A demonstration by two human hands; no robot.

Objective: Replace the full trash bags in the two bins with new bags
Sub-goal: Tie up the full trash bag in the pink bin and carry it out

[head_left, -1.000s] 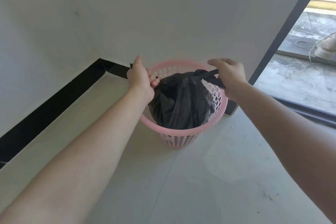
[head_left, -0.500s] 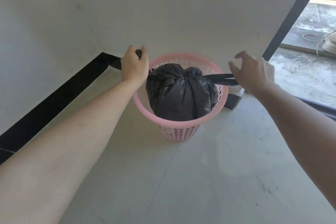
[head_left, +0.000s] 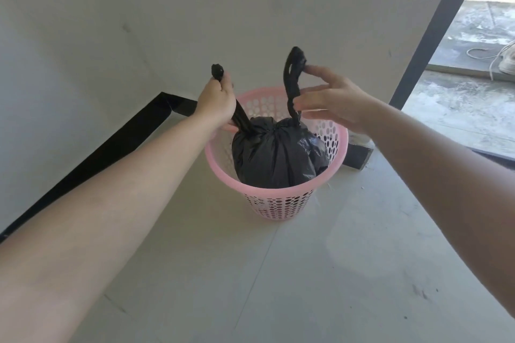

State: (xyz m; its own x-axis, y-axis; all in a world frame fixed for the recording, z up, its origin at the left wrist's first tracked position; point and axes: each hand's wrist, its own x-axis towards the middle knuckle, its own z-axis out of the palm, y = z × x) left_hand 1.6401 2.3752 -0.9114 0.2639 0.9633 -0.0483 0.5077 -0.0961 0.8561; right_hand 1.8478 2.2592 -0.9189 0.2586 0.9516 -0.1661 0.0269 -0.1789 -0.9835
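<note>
Fingers of the left hand (head_left: 216,100) are clamped round the left tie (head_left: 217,71); those of the right hand (head_left: 334,103) are spread, index tip and thumb touching the upright right tie (head_left: 292,75) — the black trash bag (head_left: 276,156) sits in the pink bin (head_left: 278,203) on the floor (head_left: 278,273).

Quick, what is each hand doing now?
Left hand: grips the left tie of the black bag.
Right hand: open, straight fingers touch the right tie.

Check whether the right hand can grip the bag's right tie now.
Probably yes: the right hand is open beside the upright right tie, touching it, with nothing between them. The left hand holds the left tie.
</note>
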